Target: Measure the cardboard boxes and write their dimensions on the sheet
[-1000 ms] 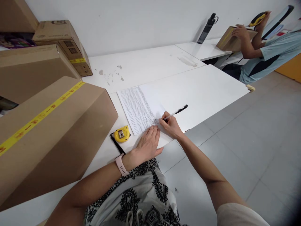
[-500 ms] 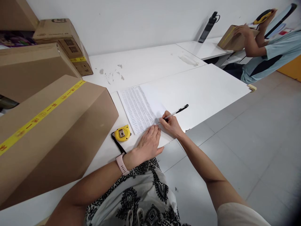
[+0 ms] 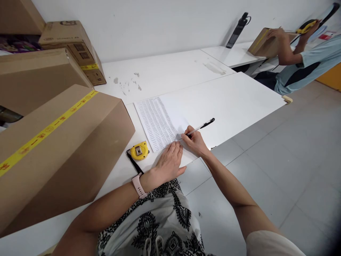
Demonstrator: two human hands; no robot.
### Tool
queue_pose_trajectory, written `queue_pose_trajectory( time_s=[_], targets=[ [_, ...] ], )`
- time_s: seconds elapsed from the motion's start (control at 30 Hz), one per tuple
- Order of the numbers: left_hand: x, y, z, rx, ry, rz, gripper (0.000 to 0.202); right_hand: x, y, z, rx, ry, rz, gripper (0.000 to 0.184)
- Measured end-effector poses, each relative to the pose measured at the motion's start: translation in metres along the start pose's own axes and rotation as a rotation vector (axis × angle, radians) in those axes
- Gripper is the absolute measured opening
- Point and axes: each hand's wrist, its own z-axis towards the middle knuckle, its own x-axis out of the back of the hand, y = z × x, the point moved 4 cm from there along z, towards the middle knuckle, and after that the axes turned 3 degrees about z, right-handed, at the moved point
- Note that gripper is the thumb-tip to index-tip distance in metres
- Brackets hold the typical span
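A printed sheet of paper (image 3: pixel 157 121) full of small rows lies on the white table (image 3: pixel 229 99). My right hand (image 3: pixel 195 141) grips a pen (image 3: pixel 200 127) with its tip on the sheet's lower right part. My left hand (image 3: pixel 168 164) lies flat with fingers stretched out, pressing on the sheet's near edge; a pink watch is on that wrist. A yellow tape measure (image 3: pixel 139 150) with a black strap sits just left of my left hand.
A large cardboard box (image 3: pixel 61 149) with yellow tape fills the table's left side, with more boxes (image 3: pixel 71 46) behind it. At the far right a person in a light blue shirt (image 3: pixel 306 67) handles a box (image 3: pixel 266 44) on another table. Grey tiled floor lies to the right.
My hands and pen stay almost still on the sheet. The person at the far right has lowered the yellow tool held above the box.
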Motion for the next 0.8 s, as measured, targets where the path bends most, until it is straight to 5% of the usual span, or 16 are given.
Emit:
queue_pose_trajectory(
  time_s=[0.8],
  targets=[
    [-0.0012, 0.0002, -0.0003, 0.0, 0.007, 0.004, 0.074, 0.0017, -0.002, -0.0005, -0.011, 0.022, 0.009, 0.018]
  ],
)
